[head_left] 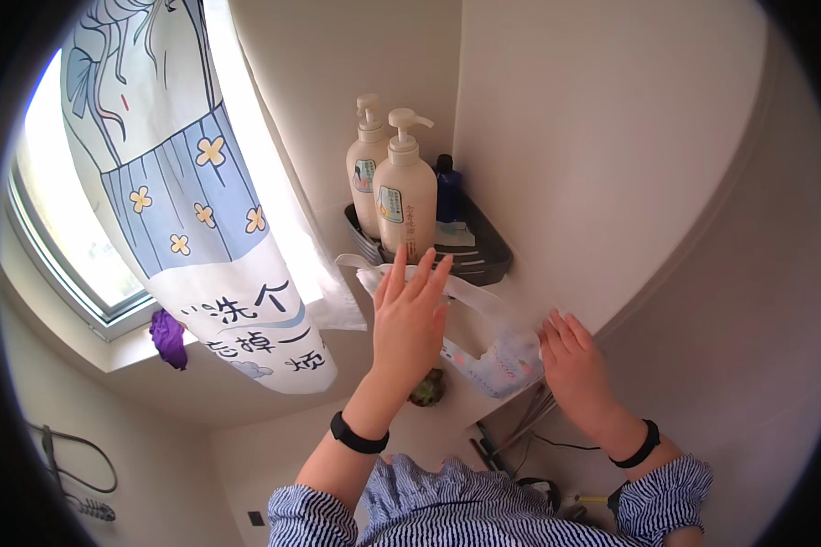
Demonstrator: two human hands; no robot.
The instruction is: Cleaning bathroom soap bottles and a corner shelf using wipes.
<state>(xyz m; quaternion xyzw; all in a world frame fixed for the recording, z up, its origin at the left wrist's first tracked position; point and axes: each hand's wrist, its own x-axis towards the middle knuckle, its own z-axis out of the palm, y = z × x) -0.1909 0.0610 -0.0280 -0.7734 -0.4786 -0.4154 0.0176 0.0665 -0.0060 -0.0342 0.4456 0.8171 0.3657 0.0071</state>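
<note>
A white, partly see-through plastic bag point(493, 366) with small pink and blue prints spreads below the corner shelf, between my two hands. My left hand point(409, 319) lies over its upper left part, the fingers stretched out and slightly apart just under the front pump bottle. At the bag's right edge is my right hand point(576, 366), its fingers fairly straight and side by side, the tips touching the plastic or very near it. Whether the right thumb is behind the bag is hidden. Each wrist wears a black band.
A dark corner shelf point(483, 264) carries two beige pump bottles point(405, 196) and a dark blue bottle point(448, 191). A printed curtain point(187, 205) hangs at the window on the left. A purple cloth point(168, 339) rests on the sill. A small plant point(427, 390) shows below my left hand.
</note>
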